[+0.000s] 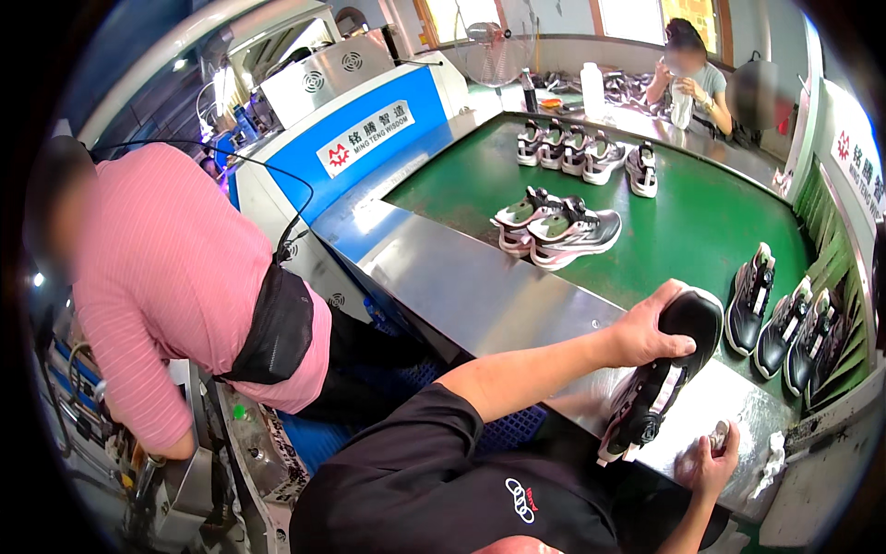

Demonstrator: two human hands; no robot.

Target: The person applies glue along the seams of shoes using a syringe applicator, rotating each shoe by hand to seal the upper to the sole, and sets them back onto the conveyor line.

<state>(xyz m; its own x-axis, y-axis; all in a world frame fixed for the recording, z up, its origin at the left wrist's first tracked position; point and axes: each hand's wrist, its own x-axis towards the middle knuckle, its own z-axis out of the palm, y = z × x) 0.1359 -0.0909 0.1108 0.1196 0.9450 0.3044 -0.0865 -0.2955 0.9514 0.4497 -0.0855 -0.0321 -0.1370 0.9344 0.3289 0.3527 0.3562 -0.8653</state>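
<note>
My left hand [643,334] is closed around the toe end of a black sneaker [657,392] with white and pale pink parts. The shoe is held upended over the metal edge of the table, toe up and heel down. A round dial sits on its upper. Lower right of the shoe, my right hand [716,462] is closed, its fingertips pinched around a small pale object [718,434] too small to name. A crumpled white tissue [772,464] lies on the metal to the right of that hand.
Several sneakers stand on the green conveyor belt [480,194]: a pair [574,238] in the middle, a row [574,152] farther back and black ones [784,323] at right by hanging green strips [835,342]. A co-worker in pink [198,268] bends at left; another person [701,88] sits beyond.
</note>
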